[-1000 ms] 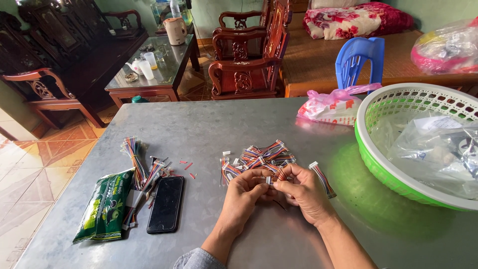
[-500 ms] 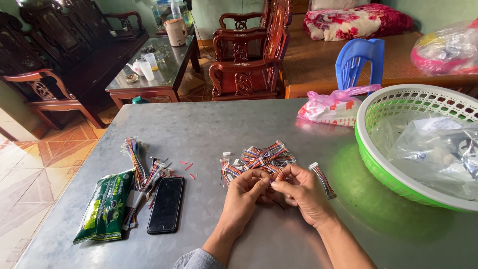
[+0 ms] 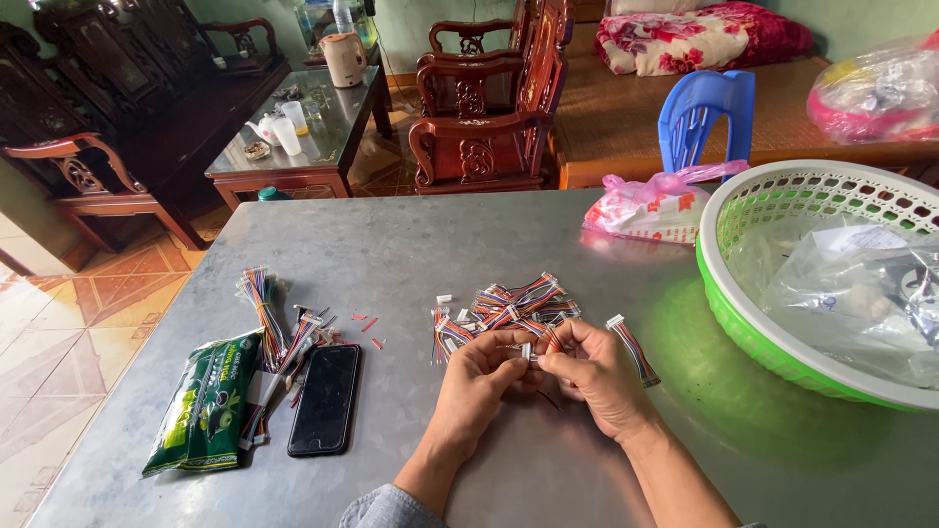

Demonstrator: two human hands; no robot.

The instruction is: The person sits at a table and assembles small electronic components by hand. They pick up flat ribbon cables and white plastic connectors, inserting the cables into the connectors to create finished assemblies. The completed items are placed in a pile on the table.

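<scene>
Small white connector (image 3: pixel 526 350) with multicoloured wires, pinched between left hand (image 3: pixel 481 376) and right hand (image 3: pixel 592 372).

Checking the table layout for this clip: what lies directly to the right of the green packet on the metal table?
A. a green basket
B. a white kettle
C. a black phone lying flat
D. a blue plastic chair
C: the black phone lies flat, screen up, just right of the green packet on the metal table, with loose coloured wire bundles lying across and between them.
</scene>
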